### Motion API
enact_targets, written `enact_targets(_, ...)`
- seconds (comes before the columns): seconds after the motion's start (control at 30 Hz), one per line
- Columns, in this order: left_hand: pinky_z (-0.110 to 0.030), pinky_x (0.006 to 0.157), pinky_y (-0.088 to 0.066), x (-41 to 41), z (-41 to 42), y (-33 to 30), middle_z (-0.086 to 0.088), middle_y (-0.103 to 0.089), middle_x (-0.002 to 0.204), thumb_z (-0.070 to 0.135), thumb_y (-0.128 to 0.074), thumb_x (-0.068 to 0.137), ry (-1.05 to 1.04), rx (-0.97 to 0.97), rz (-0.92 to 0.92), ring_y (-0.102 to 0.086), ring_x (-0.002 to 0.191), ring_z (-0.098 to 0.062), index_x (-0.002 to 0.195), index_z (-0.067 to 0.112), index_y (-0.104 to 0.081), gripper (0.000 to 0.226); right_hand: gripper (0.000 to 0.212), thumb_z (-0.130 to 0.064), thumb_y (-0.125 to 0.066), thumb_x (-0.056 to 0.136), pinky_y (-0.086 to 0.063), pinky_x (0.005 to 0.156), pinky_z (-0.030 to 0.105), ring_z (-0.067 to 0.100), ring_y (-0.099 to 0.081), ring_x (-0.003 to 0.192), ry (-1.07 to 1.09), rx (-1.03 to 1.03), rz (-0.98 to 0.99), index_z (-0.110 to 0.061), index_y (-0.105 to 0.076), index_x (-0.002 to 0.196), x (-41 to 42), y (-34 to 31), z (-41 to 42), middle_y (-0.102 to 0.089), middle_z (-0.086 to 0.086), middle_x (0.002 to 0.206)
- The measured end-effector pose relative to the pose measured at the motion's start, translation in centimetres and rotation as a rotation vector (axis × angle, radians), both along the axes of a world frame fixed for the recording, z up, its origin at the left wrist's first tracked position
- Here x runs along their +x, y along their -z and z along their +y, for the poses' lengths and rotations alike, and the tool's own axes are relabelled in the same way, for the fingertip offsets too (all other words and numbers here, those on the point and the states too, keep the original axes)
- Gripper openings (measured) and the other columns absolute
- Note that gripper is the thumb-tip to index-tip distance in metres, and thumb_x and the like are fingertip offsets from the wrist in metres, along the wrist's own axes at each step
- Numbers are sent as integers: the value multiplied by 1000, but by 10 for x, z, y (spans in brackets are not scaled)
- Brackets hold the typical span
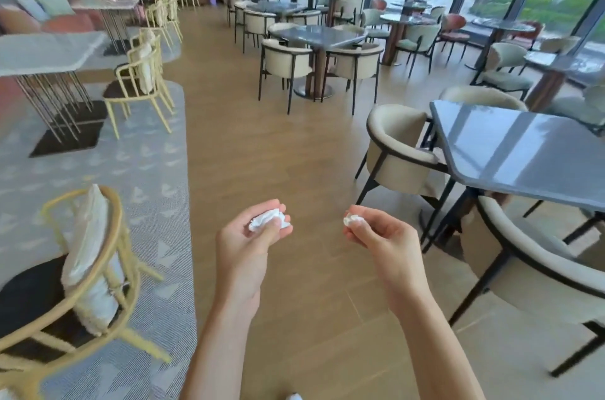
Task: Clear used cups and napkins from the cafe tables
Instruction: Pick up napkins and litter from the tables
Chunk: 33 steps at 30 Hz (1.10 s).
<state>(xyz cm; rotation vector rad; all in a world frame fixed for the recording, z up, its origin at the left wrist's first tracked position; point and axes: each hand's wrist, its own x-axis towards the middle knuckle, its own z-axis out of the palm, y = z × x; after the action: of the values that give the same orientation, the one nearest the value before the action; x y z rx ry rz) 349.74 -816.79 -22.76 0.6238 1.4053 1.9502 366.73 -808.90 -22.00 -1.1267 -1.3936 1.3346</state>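
Left hand (253,232), palm partly upward, fingers curled round a crumpled white napkin (264,219) that shows between thumb and fingertips. Right hand (379,231), fingers bent, pinching a smaller wad of white napkin (353,219) at its fingertips; only a little of the wad shows. Both hands are held out in front of the body above the wooden floor (278,144), apart from each other and clear of any furniture. To the right, near the right hand, a grey glossy desk (510,150) with cream upholstered chairs on dark frames; one such chair (397,150) stands at its left end, another (537,272) at its near side. Further off, more grey desks of the same kind, the nearest of them (316,34) with cream chairs round it, before tall glazed walls showing greenery. To the left, a patterned grey carpet (108,170) carrying yellow-framed chairs, one (65,268) close by with a white cushion (90,255) against its back, and a white-topped desk (45,52) on thin metal legs
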Motion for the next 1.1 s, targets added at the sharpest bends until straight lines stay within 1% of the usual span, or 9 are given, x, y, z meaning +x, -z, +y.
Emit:
enact_targets(0.1,-28,80,-62,-34,84,-19,-6,-79,102,-9,-64,95,28,26,27,-77,95,-24,103,10,-77,25,13,-13,-69,94,-57,99,38,8,-73,81,5,20,-3,-18,-80,98,-33,-13,83,-77,-1,82)
enact_targets(0.17,-25,79,-61,-55,131,-33,-6,-79,102,-8,-64,95,43,56,52,-77,96,-24,101,14,-78,26,13,-14,-70,94,-57,96,33,9,-76,84,11,41,41,-18,-79,102,-53,-22,133,-79,-3,86)
enact_targets(0.33,-37,91,-61,-96,224,-48,-7,-79,101,-8,-65,94,46,22,75,-78,93,-24,100,13,-79,26,13,-15,-72,94,-57,91,25,11,-76,86,12,28,99,-16,-80,104,-90,-28,239,-79,-4,90)
enact_targets(0.43,-38,96,-57,-119,284,-52,-5,-80,98,-8,-67,93,22,7,85,-79,90,-23,102,12,-78,25,13,-15,-72,93,-57,96,31,9,-75,84,25,6,129,-15,-79,104,-113,-22,299,-79,-2,90)
enact_targets(0.63,-33,92,-59,-154,406,-36,-7,-80,98,-4,-71,92,-3,-24,87,-79,91,-25,106,13,-78,23,12,-14,-72,94,-57,99,35,11,-77,88,-23,-52,143,-21,-80,101,-164,-1,424,-80,-3,95)
enact_targets(0.77,-20,81,-59,-188,512,-44,-8,-79,98,-6,-69,92,-51,-62,117,-79,89,-26,106,10,-77,23,11,-14,-73,93,-56,101,37,11,-77,86,-79,-37,177,-21,-80,99,-206,-11,541,-80,-2,100)
enact_targets(0.9,-19,83,-58,-227,604,-74,-6,-80,97,-4,-69,93,-95,-23,157,-79,89,-24,105,14,-78,24,9,-19,-75,92,-54,103,40,9,-76,86,-145,-23,232,-26,-81,95,-254,-40,650,-80,-5,99)
enact_targets(1.0,-22,87,-59,-258,663,-84,-7,-80,96,-4,-69,93,-163,-35,161,-79,89,-23,106,13,-77,23,10,-19,-75,92,-54,100,38,9,-76,85,-207,-3,250,-25,-81,96,-290,-51,709,-80,-4,94)
enact_targets(1.1,-20,80,-59,-282,714,-75,-9,-80,96,-5,-69,92,-193,-26,122,-79,89,-25,105,12,-77,23,12,-17,-75,92,-54,95,34,11,-76,84,-267,-4,262,-27,-82,95,-322,-45,755,-80,-1,93)
